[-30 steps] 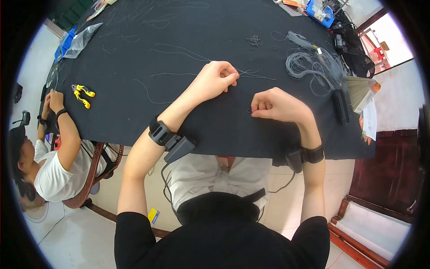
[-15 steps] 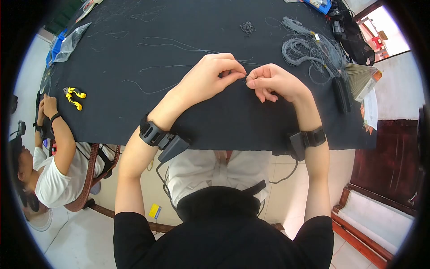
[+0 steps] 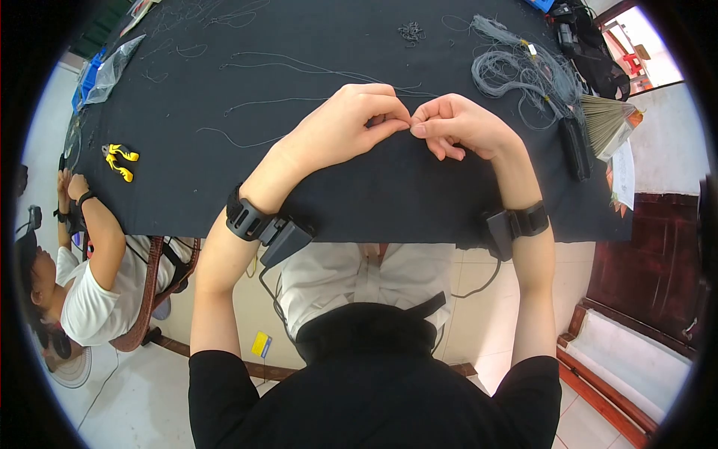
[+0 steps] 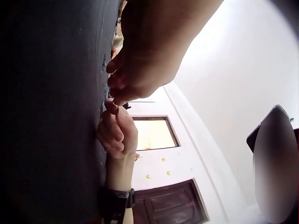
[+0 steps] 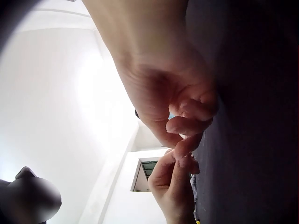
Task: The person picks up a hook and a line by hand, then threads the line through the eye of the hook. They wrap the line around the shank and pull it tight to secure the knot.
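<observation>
My left hand [image 3: 348,123] pinches a thin grey line between thumb and forefinger, above the black tablecloth. Facing it, my right hand [image 3: 467,127] has thumb and forefinger together on a tiny dark piece that looks like a hook, mostly hidden by the fingertips. Both sets of fingertips meet, as the left wrist view shows with the right hand [image 4: 117,130] just below the left. In the right wrist view the other right fingers [image 5: 189,123] are loosely bent. Loose grey lines [image 3: 299,67] stretch across the cloth beyond my left hand, some passing behind it.
Small dark pieces lie in a pile [image 3: 411,32] farther back. A coiled bundle of grey line [image 3: 501,71] is at the right, near a black case [image 3: 574,150] and a fanned stack of cards [image 3: 604,123]. Yellow-handled pliers [image 3: 120,161] lie left; another person [image 3: 93,292] sits there.
My right hand has moved up and left from the near side of the cloth to meet the left fingertips. Since half a second ago the hands have stayed together, with the view shifting slightly.
</observation>
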Demonstrator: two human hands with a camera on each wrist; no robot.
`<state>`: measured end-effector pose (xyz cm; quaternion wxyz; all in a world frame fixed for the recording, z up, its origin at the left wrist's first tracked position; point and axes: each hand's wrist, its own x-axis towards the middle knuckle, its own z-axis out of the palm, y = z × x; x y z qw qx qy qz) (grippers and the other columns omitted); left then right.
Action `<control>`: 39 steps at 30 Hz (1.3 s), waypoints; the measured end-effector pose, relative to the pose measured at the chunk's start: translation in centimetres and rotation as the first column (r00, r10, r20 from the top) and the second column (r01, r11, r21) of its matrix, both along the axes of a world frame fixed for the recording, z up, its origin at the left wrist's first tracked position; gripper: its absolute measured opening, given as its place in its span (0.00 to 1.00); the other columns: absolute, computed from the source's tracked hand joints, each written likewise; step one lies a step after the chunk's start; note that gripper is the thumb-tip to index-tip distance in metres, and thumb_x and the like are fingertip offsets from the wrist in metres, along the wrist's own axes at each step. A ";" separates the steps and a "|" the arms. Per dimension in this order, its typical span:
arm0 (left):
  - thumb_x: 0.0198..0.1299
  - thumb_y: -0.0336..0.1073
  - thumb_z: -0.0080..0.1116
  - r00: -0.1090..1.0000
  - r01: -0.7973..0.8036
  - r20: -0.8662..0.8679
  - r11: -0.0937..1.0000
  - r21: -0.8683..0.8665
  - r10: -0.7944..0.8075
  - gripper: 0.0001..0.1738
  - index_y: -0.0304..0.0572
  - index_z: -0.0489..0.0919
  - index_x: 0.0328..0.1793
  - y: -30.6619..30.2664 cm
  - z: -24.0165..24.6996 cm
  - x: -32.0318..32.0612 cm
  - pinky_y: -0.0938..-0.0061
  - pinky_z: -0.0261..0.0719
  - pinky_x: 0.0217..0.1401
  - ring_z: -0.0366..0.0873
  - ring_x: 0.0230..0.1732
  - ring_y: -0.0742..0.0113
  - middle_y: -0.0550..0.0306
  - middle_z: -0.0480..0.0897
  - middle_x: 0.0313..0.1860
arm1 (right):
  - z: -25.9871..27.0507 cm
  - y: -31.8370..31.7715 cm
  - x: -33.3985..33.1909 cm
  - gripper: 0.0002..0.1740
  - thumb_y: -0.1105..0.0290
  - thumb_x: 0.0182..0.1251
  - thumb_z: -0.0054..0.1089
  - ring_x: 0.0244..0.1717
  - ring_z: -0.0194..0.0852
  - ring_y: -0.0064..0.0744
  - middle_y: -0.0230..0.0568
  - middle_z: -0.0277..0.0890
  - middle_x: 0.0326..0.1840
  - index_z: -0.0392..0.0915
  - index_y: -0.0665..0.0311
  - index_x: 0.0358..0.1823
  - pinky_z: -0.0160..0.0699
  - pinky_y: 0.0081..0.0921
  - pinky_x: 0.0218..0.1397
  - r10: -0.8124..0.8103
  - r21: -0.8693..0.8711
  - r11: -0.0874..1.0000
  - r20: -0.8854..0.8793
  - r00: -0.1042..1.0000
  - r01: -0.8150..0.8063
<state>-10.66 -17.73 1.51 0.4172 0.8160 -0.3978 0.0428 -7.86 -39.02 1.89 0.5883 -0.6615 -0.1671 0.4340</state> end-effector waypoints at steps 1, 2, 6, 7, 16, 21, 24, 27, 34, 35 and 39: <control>0.55 0.29 0.58 1.000 -0.011 0.011 1.000 0.007 0.011 0.04 0.37 0.80 0.35 0.0 -0.1 0.0 0.78 0.71 0.28 0.74 0.27 0.68 0.58 0.77 0.27 | 0.0 -0.1 0.0 0.10 0.67 0.59 0.58 0.09 0.59 0.12 0.36 0.74 0.18 0.76 0.69 0.34 0.54 0.10 0.11 -0.010 -0.002 1.000 0.017 1.000 0.010; 0.55 0.29 0.58 1.000 -0.023 0.022 1.000 0.015 0.023 0.04 0.37 0.80 0.36 -0.1 -0.1 0.0 0.77 0.71 0.29 0.74 0.27 0.68 0.57 0.77 0.28 | -0.1 -0.2 0.2 0.11 0.67 0.59 0.57 0.10 0.60 0.12 0.36 0.74 0.20 0.75 0.69 0.36 0.54 0.09 0.12 -0.020 -0.004 1.000 0.035 0.999 0.021; 0.57 0.29 0.56 0.995 -0.096 0.010 0.995 0.016 0.095 0.05 0.36 0.79 0.37 0.1 -0.4 0.1 0.77 0.71 0.29 0.74 0.27 0.67 0.56 0.77 0.28 | 0.2 -0.9 0.1 0.14 0.67 0.61 0.55 0.16 0.61 0.11 0.35 0.74 0.27 0.73 0.69 0.43 0.56 0.09 0.15 -0.115 -0.009 0.993 0.179 0.977 0.118; 0.57 0.29 0.56 0.994 -0.105 0.013 0.994 0.020 0.105 0.05 0.35 0.79 0.37 0.1 -0.4 0.2 0.77 0.71 0.29 0.74 0.27 0.67 0.56 0.77 0.28 | 0.0 -0.9 0.2 0.15 0.65 0.63 0.54 0.17 0.60 0.11 0.34 0.73 0.29 0.73 0.69 0.45 0.57 0.08 0.16 -0.154 -0.003 0.987 0.220 0.963 0.159; 0.58 0.31 0.55 0.992 -0.129 0.013 0.991 0.030 0.129 0.06 0.35 0.79 0.36 0.2 -0.5 0.3 0.79 0.71 0.30 0.73 0.27 0.67 0.55 0.77 0.29 | 0.1 0.7 -0.7 0.12 0.63 0.63 0.57 0.18 0.48 0.07 0.18 0.58 0.18 0.75 0.64 0.38 0.42 0.10 0.17 -0.140 -0.033 0.987 0.317 0.938 0.158; 0.59 0.32 0.55 0.985 -0.138 -0.104 0.990 -0.018 0.136 0.08 0.35 0.80 0.37 0.2 -0.6 0.2 0.79 0.70 0.31 0.72 0.27 0.70 0.56 0.78 0.28 | 0.1 0.5 -0.6 0.10 0.64 0.62 0.58 0.18 0.48 0.08 0.19 0.61 0.19 0.76 0.64 0.37 0.43 0.09 0.17 -0.141 -0.012 0.988 0.317 0.938 0.152; 0.58 0.33 0.56 0.973 -0.167 -0.160 0.986 0.003 0.165 0.08 0.35 0.80 0.38 0.1 -0.4 0.1 0.79 0.70 0.30 0.72 0.27 0.71 0.56 0.78 0.28 | -0.1 0.4 -0.5 0.11 0.64 0.62 0.58 0.18 0.49 0.08 0.21 0.65 0.21 0.76 0.65 0.38 0.44 0.09 0.18 -0.143 -0.009 0.988 0.307 0.941 0.153; 0.58 0.33 0.56 0.943 -0.223 -0.243 0.974 0.051 0.229 0.08 0.35 0.80 0.38 0.2 -0.2 0.1 0.80 0.70 0.30 0.72 0.26 0.72 0.56 0.79 0.28 | -0.2 0.4 -0.5 0.11 0.64 0.62 0.58 0.18 0.51 0.08 0.23 0.68 0.24 0.77 0.65 0.39 0.46 0.09 0.18 -0.140 -0.034 0.987 0.326 0.935 0.159; 0.58 0.33 0.56 0.945 -0.237 -0.221 0.970 0.050 0.242 0.08 0.36 0.80 0.38 0.2 -0.2 0.1 0.80 0.70 0.30 0.72 0.27 0.74 0.58 0.79 0.29 | -0.5 0.6 -0.6 0.13 0.63 0.62 0.57 0.17 0.52 0.11 0.23 0.67 0.20 0.79 0.66 0.39 0.48 0.11 0.17 -0.154 -0.006 0.985 0.403 0.902 0.171; 0.58 0.34 0.56 0.944 -0.238 -0.222 0.970 0.052 0.244 0.08 0.36 0.81 0.38 0.2 -0.2 0.1 0.80 0.70 0.30 0.72 0.27 0.74 0.58 0.79 0.29 | -0.4 0.7 -0.7 0.13 0.63 0.62 0.57 0.17 0.52 0.11 0.23 0.67 0.20 0.79 0.66 0.39 0.48 0.11 0.17 -0.150 -0.014 0.985 0.408 0.901 0.171; 0.58 0.34 0.57 0.937 -0.237 -0.259 0.971 0.019 0.234 0.08 0.37 0.81 0.38 0.2 -0.2 0.1 0.80 0.70 0.31 0.72 0.27 0.75 0.59 0.79 0.29 | -0.2 0.6 -0.7 0.12 0.63 0.62 0.57 0.18 0.53 0.10 0.23 0.67 0.20 0.79 0.65 0.38 0.49 0.11 0.18 -0.138 -0.029 0.986 0.413 0.900 0.165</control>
